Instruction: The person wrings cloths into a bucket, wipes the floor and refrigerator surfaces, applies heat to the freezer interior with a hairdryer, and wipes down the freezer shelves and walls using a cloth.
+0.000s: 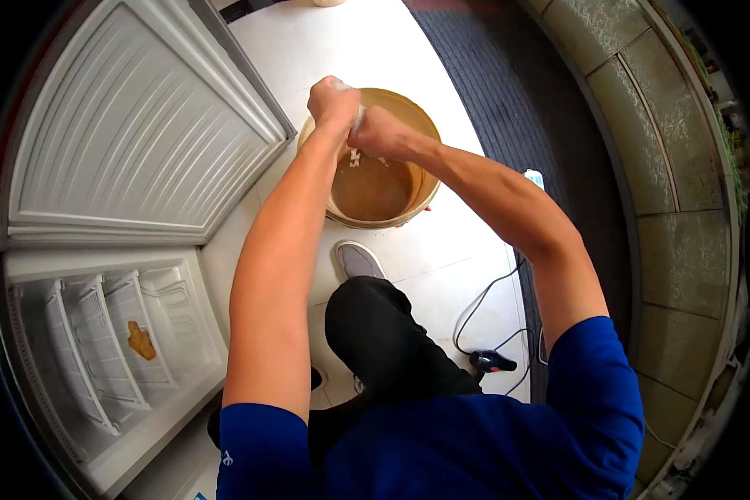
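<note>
Left hand (333, 103) and right hand (379, 133) clamp together on what looks like cloth (358, 118) over the bucket (426, 188); wringing low above the water (372, 190) should limit splashes.

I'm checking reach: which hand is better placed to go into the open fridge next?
Probably the left hand: the fridge lies on that side, while the right hand would have to cross over. Both are closed around something whitish over the bucket, though.
</note>
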{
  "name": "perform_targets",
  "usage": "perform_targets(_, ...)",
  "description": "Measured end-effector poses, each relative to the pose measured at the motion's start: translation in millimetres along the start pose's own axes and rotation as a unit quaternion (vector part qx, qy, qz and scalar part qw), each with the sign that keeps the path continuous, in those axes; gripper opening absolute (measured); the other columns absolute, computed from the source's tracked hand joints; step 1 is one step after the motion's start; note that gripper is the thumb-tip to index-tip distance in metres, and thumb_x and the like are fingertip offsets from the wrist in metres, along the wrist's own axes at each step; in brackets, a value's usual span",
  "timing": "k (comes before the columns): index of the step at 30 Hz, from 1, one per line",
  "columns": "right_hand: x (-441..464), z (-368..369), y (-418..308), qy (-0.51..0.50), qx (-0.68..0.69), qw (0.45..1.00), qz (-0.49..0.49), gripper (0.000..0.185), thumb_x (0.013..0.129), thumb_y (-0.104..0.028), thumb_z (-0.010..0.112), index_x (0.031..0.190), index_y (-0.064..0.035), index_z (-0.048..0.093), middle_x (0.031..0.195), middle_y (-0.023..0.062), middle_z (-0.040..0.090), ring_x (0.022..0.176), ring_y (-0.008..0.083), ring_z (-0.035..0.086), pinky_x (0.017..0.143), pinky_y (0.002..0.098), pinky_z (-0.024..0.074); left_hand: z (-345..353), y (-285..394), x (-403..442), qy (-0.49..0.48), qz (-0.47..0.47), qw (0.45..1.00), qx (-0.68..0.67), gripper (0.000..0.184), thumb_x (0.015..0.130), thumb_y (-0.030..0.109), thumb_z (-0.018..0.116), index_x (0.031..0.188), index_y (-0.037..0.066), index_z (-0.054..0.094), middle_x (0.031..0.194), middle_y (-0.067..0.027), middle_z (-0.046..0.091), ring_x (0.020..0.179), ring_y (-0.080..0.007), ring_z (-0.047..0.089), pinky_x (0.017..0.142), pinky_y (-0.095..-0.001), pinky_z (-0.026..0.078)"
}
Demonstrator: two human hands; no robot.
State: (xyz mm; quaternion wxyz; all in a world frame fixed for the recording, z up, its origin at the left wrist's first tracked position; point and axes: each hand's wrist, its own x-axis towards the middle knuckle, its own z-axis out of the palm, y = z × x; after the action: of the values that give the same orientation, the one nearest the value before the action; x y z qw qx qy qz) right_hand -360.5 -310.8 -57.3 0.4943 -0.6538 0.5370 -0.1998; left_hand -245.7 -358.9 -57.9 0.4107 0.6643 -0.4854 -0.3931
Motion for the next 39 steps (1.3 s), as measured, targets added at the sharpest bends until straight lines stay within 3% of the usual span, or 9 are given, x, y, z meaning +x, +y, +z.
perform_targets(12,-3,21,30,0.077,-0.355,0.932,-0.018,0.037,0.09,-0.03,0.066,0.113,-0.001,0.068,0.103,0.0254,0.074,0.095,0.0393,0.072,0.082,0.0468,0.0562,29,-49,-12,0.135,-0.225,0.956,-0.135,0.053,0.086,0.015,0.074,0.131,-0.005,0.056,0.128,-0.0225,0.064,0.113,-0.0353,0.067,0.099,-0.0451,0.054)
perform_targets(16,-3,4,48,-0.03,0.197,0.978,0.065,0.027,0.088,-0.028,0.076,0.102,-0.0053,0.07,0.076,0.0077,0.066,0.067,0.0204,0.066,0.062,0.038,0.0562,-3,-82,11,-0.157,-0.222,0.892,-0.362,0.085,0.087,0.052,0.076,0.145,-0.001,0.042,0.144,-0.0212,0.051,0.125,-0.0326,0.058,0.102,-0.0494,0.051)
perform_targets(18,-5,-9,46,-0.107,0.312,0.931,0.157,0.025,0.092,-0.03,0.073,0.103,-0.0072,0.069,0.074,0.0041,0.063,0.064,0.0169,0.062,0.058,0.0351,0.0552,-22,-69,7,-0.295,-0.207,0.808,-0.466,0.093,0.087,0.064,0.073,0.147,0.002,0.04,0.148,-0.0198,0.047,0.127,-0.0332,0.055,0.103,-0.0506,0.05)
perform_targets(20,-9,-4,54,-0.227,0.638,0.719,0.156,0.029,0.099,-0.033,0.067,0.11,-0.0072,0.065,0.073,0.0039,0.06,0.063,0.0171,0.059,0.057,0.0312,0.0535,-26,-59,-10,-0.196,-0.215,0.876,-0.384,0.091,0.091,0.08,0.048,0.143,0.006,0.049,0.133,-0.0196,0.061,0.12,-0.0367,0.061,0.106,-0.0554,0.048)
perform_targets(25,-27,42,51,-0.367,0.819,0.435,0.077,0.056,0.097,-0.051,0.066,0.122,-0.0035,0.05,0.075,0.0009,0.048,0.06,0.0105,0.046,0.049,0.0242,0.0397,23,-77,-6,-0.403,-0.064,0.623,-0.668,0.094,0.089,0.078,0.051,0.151,0.009,0.042,0.144,-0.0206,0.056,0.133,-0.0462,0.052,0.11,-0.0676,0.041)
perform_targets(29,-55,36,17,-0.368,0.863,0.343,-0.035,0.046,0.097,-0.041,0.07,0.11,-0.0032,0.046,0.068,0.0023,0.049,0.044,0.0077,0.048,0.037,0.0189,0.0442,7,-49,-19,-0.463,0.044,0.581,-0.668,0.055,0.088,0.051,0.076,0.119,0.008,0.063,0.116,-0.0108,0.066,0.118,-0.0384,0.064,0.104,-0.0533,0.052)
perform_targets(31,-64,31,-5,-0.373,0.865,0.333,-0.04,0.047,0.095,-0.033,0.075,0.111,-0.0005,0.045,0.074,0.0052,0.051,0.05,0.0102,0.052,0.037,0.0205,0.0491,-10,-18,-20,-0.483,0.123,0.585,-0.64,0.035,0.086,0.032,0.085,0.097,0.01,0.061,0.108,-0.0092,0.066,0.108,-0.0328,0.068,0.094,-0.0465,0.059)
perform_targets(33,-72,25,-24,-0.369,0.868,0.331,-0.024,0.048,0.094,-0.029,0.077,0.115,0.0001,0.045,0.08,0.006,0.049,0.058,0.0119,0.053,0.036,0.0213,0.0475,-22,10,-32,-0.351,0.105,0.76,-0.537,0.033,0.084,0.013,0.083,0.077,0.011,0.051,0.086,-0.0077,0.066,0.079,-0.02,0.069,0.069,-0.038,0.06)
perform_targets(39,-42,-11,-1,-0.244,0.566,0.77,0.163,0.014,0.099,-0.019,0.06,0.089,-0.0135,0.052,0.068,-0.0037,0.043,0.052,0.0085,0.038,0.038,0.0237,0.0274,5,-13,9,-0.192,0.227,0.942,-0.157,0.024,0.072,0.01,0.075,0.062,0.005,0.054,0.06,0.0003,0.05,0.058,-0.0093,0.045,0.047,-0.0332,0.041)
